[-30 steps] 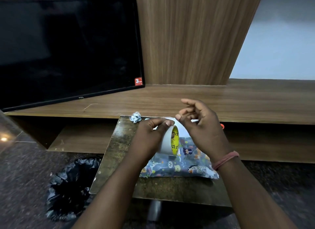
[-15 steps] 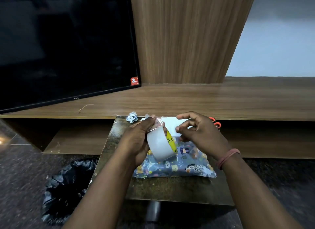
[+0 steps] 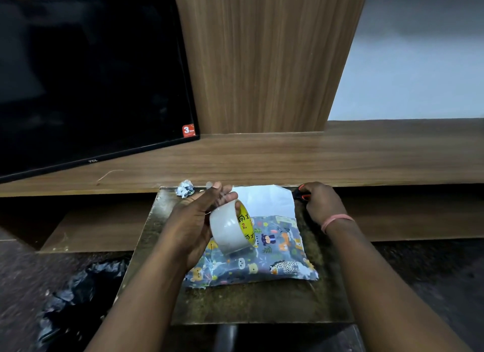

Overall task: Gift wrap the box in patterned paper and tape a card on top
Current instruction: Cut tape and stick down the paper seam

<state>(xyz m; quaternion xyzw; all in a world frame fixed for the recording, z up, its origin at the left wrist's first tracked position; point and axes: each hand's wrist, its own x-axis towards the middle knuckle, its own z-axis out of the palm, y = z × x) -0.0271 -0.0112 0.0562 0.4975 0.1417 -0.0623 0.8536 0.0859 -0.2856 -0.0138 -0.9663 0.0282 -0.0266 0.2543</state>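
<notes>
Our wrapped box [image 3: 262,257] lies mid-table [image 3: 262,307], light and slippery-looking, best steadied by its edges; the white card [image 3: 264,201] rests just behind it. Left hand [image 3: 193,220] grips the tape roll [image 3: 230,228] above the box (thumb raised), right hand [image 3: 322,205] curls onto orange-handled scissors [image 3: 301,191] beside the card

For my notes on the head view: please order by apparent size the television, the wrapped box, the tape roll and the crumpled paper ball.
1. Television
2. Wrapped box
3. Tape roll, held nearer the camera, so it looks larger than it is
4. Crumpled paper ball
</notes>
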